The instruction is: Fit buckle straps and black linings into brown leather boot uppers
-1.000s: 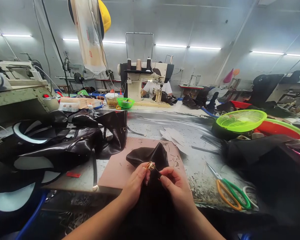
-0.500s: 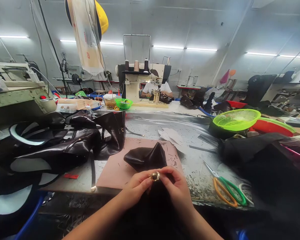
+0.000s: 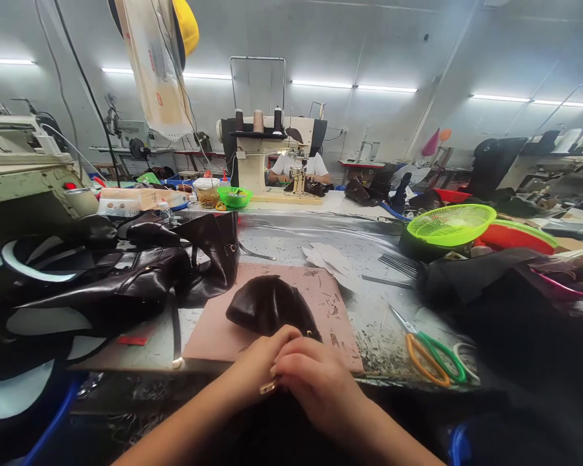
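Note:
A glossy dark brown leather piece stands folded up on the pink board, just beyond my hands. My left hand is closed, its fingers at the near edge of the leather. Over its fingertips lies my right hand, also closed, fingers curled together. Below the right fingertips a gold buckle shows, close against the left palm. A small gold fitting peeks out at the leather's right edge. What the fingers pinch is mostly hidden.
The pink board lies at the table's front edge. Dark leather bags pile up at left, with a strap beside them. Scissors lie at right, near green baskets and black fabric. A person sits behind a sewing machine.
The gold buckle has dropped lower and left, turned away. My right hand has rolled over onto the left fingers. The leather has slumped into a rounder fold. The view has shifted slightly.

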The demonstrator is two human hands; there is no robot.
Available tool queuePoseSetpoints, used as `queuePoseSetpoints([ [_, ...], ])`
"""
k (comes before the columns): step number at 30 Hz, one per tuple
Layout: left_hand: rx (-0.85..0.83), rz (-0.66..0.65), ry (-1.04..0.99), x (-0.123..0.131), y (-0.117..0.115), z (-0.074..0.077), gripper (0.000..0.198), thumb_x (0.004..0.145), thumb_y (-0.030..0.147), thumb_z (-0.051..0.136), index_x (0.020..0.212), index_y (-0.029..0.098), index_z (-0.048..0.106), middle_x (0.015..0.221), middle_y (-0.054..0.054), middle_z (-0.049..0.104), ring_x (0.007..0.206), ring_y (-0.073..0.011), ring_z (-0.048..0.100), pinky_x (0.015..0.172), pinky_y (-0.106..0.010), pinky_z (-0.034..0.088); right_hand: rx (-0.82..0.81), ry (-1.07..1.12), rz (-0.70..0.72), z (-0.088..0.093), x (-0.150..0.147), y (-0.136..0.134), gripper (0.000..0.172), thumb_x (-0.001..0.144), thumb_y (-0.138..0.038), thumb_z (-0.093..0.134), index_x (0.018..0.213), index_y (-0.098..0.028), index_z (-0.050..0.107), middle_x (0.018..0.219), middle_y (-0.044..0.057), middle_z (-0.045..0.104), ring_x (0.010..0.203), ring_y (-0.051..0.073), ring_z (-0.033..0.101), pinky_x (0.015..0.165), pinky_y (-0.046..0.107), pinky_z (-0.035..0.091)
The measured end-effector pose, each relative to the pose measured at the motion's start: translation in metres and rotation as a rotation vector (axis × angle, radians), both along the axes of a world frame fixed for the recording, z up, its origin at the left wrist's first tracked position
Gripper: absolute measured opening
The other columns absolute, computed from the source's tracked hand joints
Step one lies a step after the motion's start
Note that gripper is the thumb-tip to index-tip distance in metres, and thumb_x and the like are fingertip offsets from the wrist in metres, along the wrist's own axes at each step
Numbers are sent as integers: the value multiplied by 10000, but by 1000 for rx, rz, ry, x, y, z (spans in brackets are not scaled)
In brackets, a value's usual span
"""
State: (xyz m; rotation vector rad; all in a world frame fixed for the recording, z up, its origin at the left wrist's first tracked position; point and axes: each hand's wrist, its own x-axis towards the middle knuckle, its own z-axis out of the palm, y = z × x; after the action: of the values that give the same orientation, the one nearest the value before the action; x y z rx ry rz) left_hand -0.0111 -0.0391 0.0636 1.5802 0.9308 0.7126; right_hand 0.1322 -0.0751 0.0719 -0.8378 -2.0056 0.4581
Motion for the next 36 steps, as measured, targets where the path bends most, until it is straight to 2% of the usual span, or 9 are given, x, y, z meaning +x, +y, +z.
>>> queuePoseSetpoints([
  [3,182,-124,234,-2,-1,6,417,665,189,616,1080,231,603,880,0,685,827,-232,611,740,-282,432,-37,-41,136,3,-5,-6,35,812,-208,523,797,-207,555,752,28,608,725,158,555,667,278,472],
  [7,212,-156,244,-1,-1,10,273,632,161,600,901,176,644,881,-26,664,823,-195,590,741,-278,446,7,111,191,-2,4,-9,73,802,-149,499,827,-215,519,735,0,583,699,124,554,655,238,472],
  [14,-250,-13,-19,-3,6,10,218,618,260,647,796,136,619,698,2,593,591,-107,523,555,-227,421,182,108,-264,-17,55,14,309,808,-96,518,1077,-244,478,953,51,546,843,150,565,687,262,503],
  [19,-333,47,-66,-5,9,6,241,591,276,692,769,129,622,614,19,576,508,-74,486,509,-206,387,362,-284,-274,-31,67,24,185,837,-118,503,998,-185,564,944,85,578,796,155,577,668,260,508],
  [23,-348,27,-88,0,7,5,199,583,227,698,724,127,599,621,32,552,533,-67,476,517,-198,405,538,-310,-512,-27,58,28,158,811,-105,521,881,-185,638,932,113,610,846,227,567,721,376,477],
  [25,-332,11,-110,3,5,5,193,589,200,692,721,136,567,619,41,534,550,-71,475,502,-190,407,436,-178,-496,-21,50,30,185,820,-110,501,903,-181,650,825,92,621,783,200,575,679,336,483],
  [29,-268,-4,-219,6,4,4,241,606,141,672,732,171,469,614,68,515,562,-70,477,472,-167,406,-105,54,-160,-11,35,36,262,790,-61,470,937,-188,647,781,29,661,705,125,605,635,231,486],
  [32,-258,5,-226,4,3,2,222,617,132,665,680,158,453,588,69,511,528,-52,468,472,-158,409,-438,49,-78,-5,33,40,242,736,-52,506,870,-195,649,740,-5,666,671,118,601,600,218,462],
  [36,-296,12,-201,2,3,0,198,612,134,674,685,144,490,591,49,544,531,-61,495,475,-166,427,-631,-73,56,4,37,43,230,716,-52,495,799,-194,657,715,-14,642,667,116,578,593,213,435],
])
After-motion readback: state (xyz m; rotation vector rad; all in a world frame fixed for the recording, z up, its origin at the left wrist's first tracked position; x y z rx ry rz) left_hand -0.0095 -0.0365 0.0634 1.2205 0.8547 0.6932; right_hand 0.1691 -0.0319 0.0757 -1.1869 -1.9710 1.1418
